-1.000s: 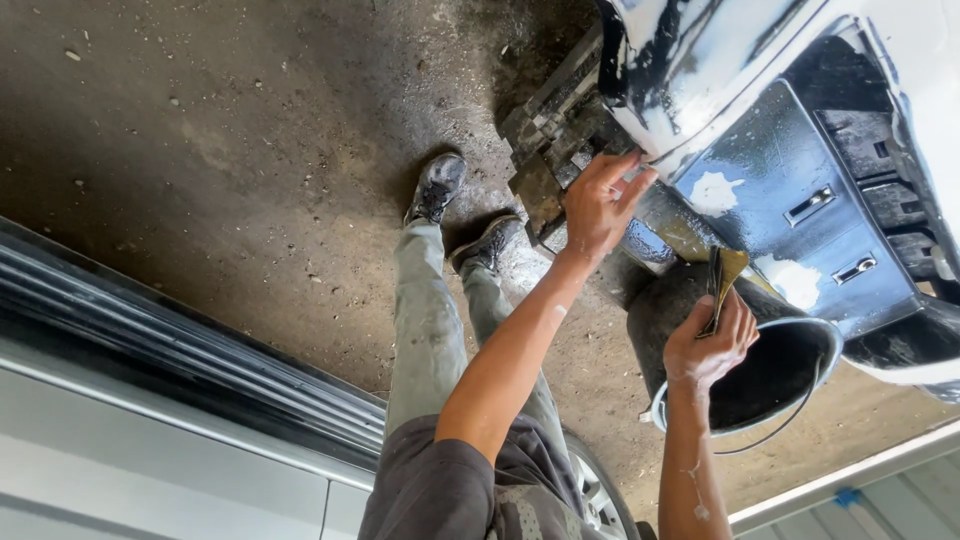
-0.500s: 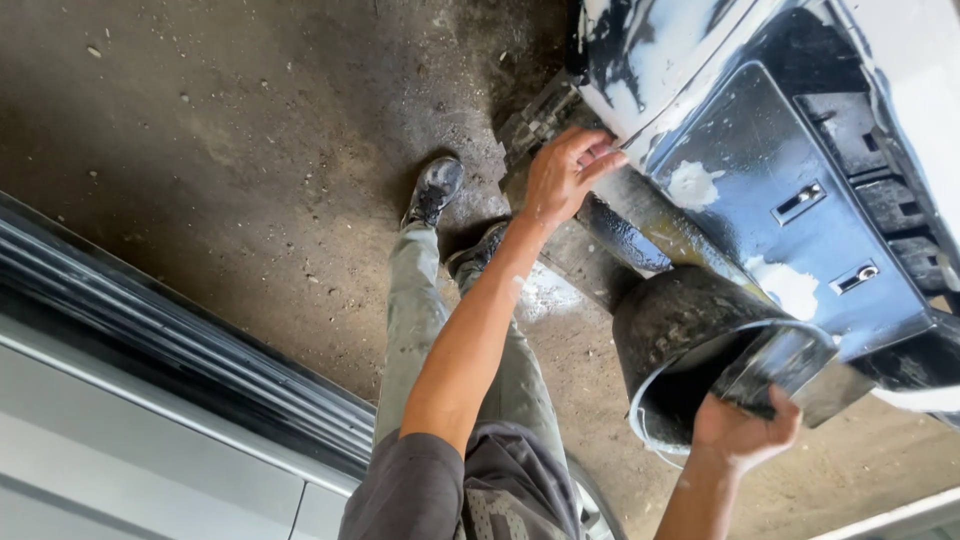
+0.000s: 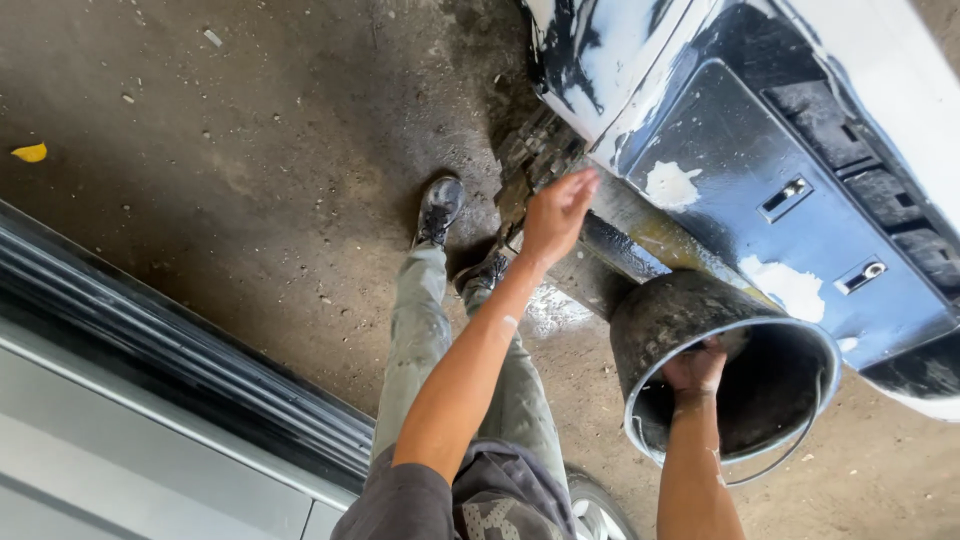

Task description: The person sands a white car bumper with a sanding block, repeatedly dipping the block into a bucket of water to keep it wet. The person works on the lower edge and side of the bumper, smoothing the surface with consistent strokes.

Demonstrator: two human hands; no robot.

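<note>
Below, one bucket [image 3: 690, 330], two hands: left [image 3: 556, 212], right [image 3: 694, 368]

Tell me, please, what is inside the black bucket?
The right hand reaches over the rim into the black bucket. Only dark, dirty inner walls show around it. The fingers are hidden inside, so whether they hold anything, and what lies at the bottom, cannot be seen.

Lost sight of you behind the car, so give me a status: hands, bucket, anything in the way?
Left hand open, flat on the dark blue car panel. Right hand reaching into the grimy black round bucket; grip hidden. Nothing blocking.
</note>
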